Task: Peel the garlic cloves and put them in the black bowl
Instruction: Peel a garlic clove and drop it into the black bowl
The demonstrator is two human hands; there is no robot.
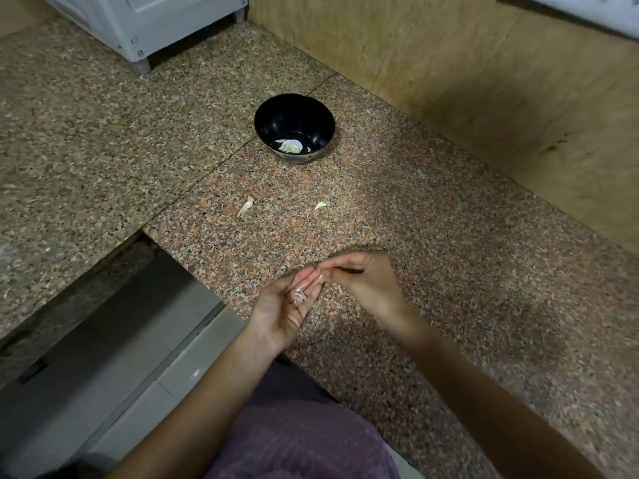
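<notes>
both hands meet low over the counter. left hand lies palm up, fingers relaxed, as a tray for papery skin. right hand pinches a pale bit at its fingertips, probably skin. black bowl, well apart, keeps peeled cloves; unpeeled clove waits between.

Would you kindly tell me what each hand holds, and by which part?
The left hand cradles papery garlic skin on its upturned fingers; the right hand pinches a pale scrap, too blurred to identify.
</notes>
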